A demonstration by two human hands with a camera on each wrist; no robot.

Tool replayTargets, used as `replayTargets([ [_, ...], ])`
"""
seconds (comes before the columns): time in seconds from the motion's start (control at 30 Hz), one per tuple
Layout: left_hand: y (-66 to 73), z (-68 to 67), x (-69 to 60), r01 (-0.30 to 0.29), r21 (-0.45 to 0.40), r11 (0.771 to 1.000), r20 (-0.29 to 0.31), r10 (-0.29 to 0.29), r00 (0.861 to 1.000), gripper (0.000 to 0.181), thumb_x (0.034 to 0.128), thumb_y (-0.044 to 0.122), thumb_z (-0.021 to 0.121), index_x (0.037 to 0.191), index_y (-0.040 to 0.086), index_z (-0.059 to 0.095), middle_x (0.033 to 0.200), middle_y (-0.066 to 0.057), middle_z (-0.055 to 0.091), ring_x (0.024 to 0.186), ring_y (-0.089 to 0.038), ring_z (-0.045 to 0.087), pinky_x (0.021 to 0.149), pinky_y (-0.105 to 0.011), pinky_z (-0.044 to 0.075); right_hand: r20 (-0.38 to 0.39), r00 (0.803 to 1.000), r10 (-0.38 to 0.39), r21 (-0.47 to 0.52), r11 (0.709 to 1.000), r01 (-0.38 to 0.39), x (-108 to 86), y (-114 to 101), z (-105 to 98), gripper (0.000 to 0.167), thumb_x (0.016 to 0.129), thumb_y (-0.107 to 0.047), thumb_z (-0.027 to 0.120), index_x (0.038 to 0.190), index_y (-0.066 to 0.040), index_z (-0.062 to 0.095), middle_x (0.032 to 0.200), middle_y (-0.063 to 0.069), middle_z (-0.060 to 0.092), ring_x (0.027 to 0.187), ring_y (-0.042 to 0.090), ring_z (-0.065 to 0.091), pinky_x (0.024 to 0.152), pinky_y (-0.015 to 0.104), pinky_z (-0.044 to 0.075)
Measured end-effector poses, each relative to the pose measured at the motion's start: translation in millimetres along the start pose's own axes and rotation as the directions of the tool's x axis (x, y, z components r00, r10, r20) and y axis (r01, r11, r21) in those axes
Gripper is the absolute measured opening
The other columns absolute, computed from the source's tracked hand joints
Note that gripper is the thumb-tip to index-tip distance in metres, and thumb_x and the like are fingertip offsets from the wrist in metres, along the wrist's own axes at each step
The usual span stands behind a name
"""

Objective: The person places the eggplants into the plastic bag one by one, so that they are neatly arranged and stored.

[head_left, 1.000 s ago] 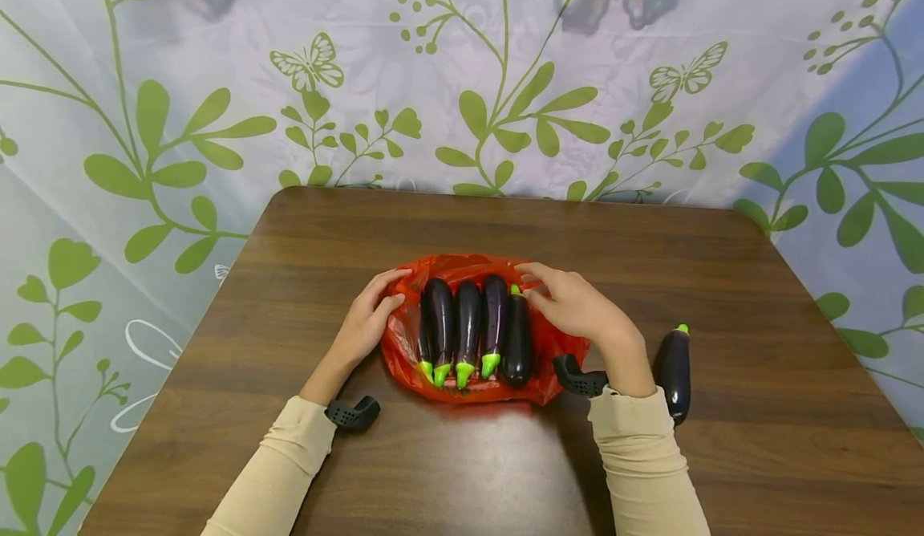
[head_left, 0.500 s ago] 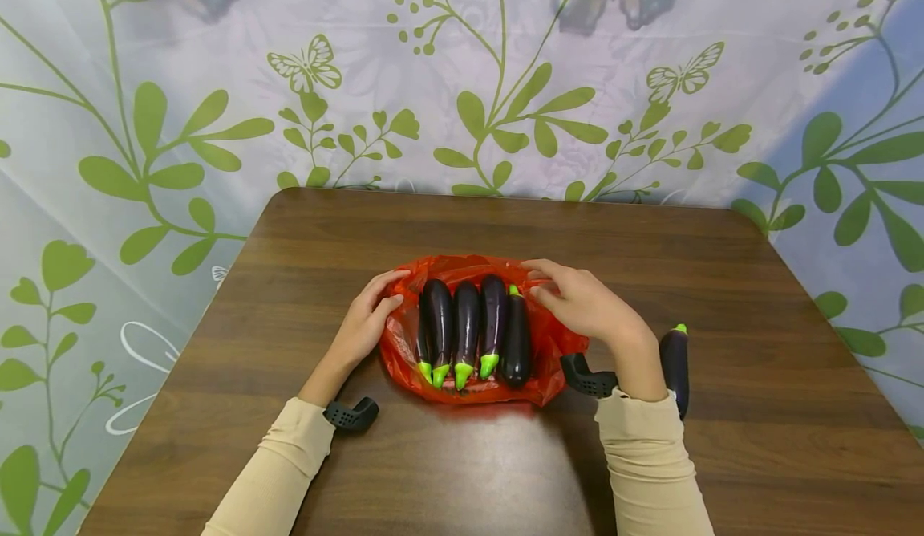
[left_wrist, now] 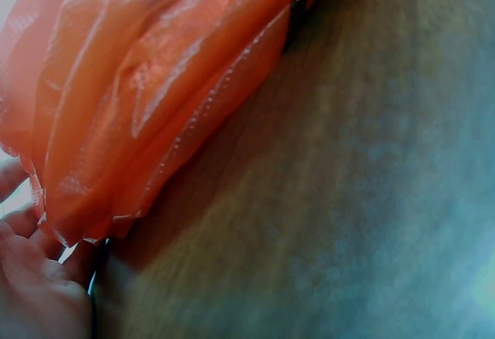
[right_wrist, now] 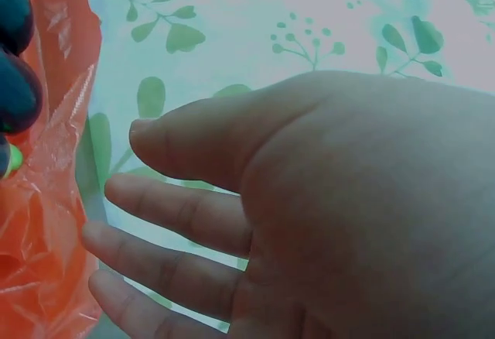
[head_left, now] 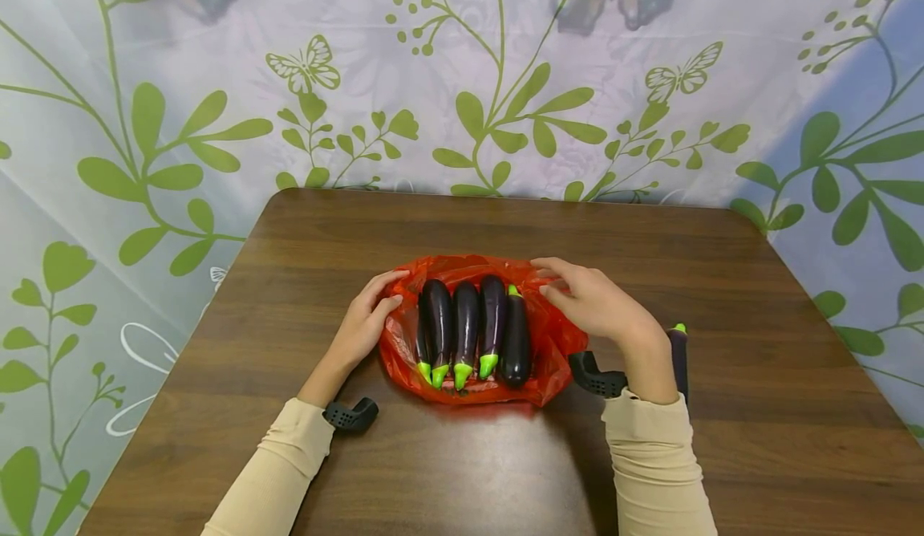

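Observation:
A red plastic bag (head_left: pixel 552 363) lies spread on the table, its mouth facing up. Several dark eggplants (head_left: pixel 466 323) with bright green caps rest side by side in it. At the bag's left rim is my left hand (head_left: pixel 363 319), thumb and fingers spread apart and touching the plastic. The left wrist view shows the bag's crumpled side (left_wrist: pixel 147 99) against those fingers. My right hand (head_left: pixel 595 299) is by the bag's upper right edge, fingers extended. In the right wrist view its palm holds nothing. Another eggplant (head_left: pixel 679 359) lies on the table, partly hidden behind my right wrist.
The brown wooden table (head_left: pixel 346 231) reaches back to a patterned cloth (head_left: pixel 505 38) with green leaves and butterflies. A black wrist mount (head_left: pixel 351 414) sits on the left wrist, another black mount (head_left: pixel 597 375) on the right one.
My right hand has drawn to the right, away from the eggplants in the bag, and its wrist now covers more of the lone eggplant. My left hand stays at the bag's rim.

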State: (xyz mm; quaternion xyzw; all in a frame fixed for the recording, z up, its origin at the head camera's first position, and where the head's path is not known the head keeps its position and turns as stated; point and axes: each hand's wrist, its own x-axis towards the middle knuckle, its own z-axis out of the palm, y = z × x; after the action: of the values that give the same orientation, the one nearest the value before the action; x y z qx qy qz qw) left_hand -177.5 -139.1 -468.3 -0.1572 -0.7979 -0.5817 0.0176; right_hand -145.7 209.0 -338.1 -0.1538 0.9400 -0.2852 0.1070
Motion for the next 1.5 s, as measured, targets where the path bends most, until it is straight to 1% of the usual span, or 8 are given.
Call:
replayTargets([
  [0.17,0.5,0.0,-0.6,0.004,-0.003,1.0,0.0,-0.004,1.0,0.039,0.1061,0.016,0.054,0.145,0.013,0.058,0.151,-0.012,0.051,0.143,-0.032,0.045,0.122,-0.054,0.032,0.008,1.0,0.024,0.013,1.0,-0.024,-3.6,2.5,-3.6,0.05,0.105,-0.015,0.055,0.153,-0.005,0.044,0.143,0.022,0.06,0.128,0.041,0.061,0.107,0.061,0.047],
  [0.37,0.3,0.4,-1.1,0.001,0.002,1.0,-0.003,-0.001,1.0,0.039,0.106,0.015,0.053,0.144,0.012,0.059,0.151,-0.012,0.052,0.142,-0.032,0.046,0.121,-0.055,0.032,0.004,1.0,0.027,0.031,0.999,-0.028,-8.0,4.4,-8.3,0.05,0.105,-0.017,0.055,0.153,-0.005,0.045,0.142,0.023,0.061,0.129,0.041,0.06,0.107,0.061,0.047],
  [0.7,0.8,-0.2,-1.0,-0.001,0.002,1.0,0.001,0.001,1.0,0.039,0.1061,0.016,0.053,0.144,0.012,0.059,0.151,-0.013,0.052,0.142,-0.032,0.046,0.121,-0.055,0.033,-0.025,0.999,0.046,0.055,0.998,-0.045,-16.1,11.1,-17.3,0.049,0.105,-0.016,0.053,0.152,-0.005,0.045,0.148,0.021,0.056,0.132,0.04,0.058,0.105,0.061,0.049],
  [0.87,0.4,-0.2,-0.3,0.002,-0.001,1.0,0.001,-0.002,1.0,0.039,0.1061,0.016,0.053,0.144,0.013,0.059,0.151,-0.012,0.051,0.143,-0.031,0.046,0.121,-0.054,0.033,-0.046,0.998,0.052,0.048,0.998,-0.05,-20.1,13.8,-22.0,0.049,0.105,-0.017,0.053,0.152,-0.005,0.044,0.146,0.02,0.058,0.132,0.04,0.058,0.106,0.061,0.048],
  [1.1,0.8,0.0,-0.2,0.009,-0.003,1.0,0.003,-0.009,1.0,0.039,0.1062,0.016,0.053,0.145,0.013,0.058,0.152,-0.012,0.051,0.143,-0.032,0.045,0.121,-0.054,0.033,-0.068,0.995,0.074,0.026,0.997,-0.072,-25.4,17.5,-27.5,0.053,0.106,-0.024,0.056,0.155,-0.007,0.042,0.153,0.02,0.051,0.135,0.041,0.055,0.105,0.063,0.048],
  [1.5,1.2,0.0,-0.3,0.005,-0.007,1.0,0.0,-0.005,1.0,0.039,0.106,0.015,0.054,0.144,0.012,0.058,0.152,-0.013,0.051,0.144,-0.032,0.044,0.122,-0.054,0.031,-0.095,0.991,0.09,0.011,0.996,-0.089,-31.7,30.9,-35.4,0.056,0.106,-0.025,0.057,0.155,-0.004,0.04,0.154,0.023,0.049,0.135,0.045,0.053,0.107,0.064,0.045],
])
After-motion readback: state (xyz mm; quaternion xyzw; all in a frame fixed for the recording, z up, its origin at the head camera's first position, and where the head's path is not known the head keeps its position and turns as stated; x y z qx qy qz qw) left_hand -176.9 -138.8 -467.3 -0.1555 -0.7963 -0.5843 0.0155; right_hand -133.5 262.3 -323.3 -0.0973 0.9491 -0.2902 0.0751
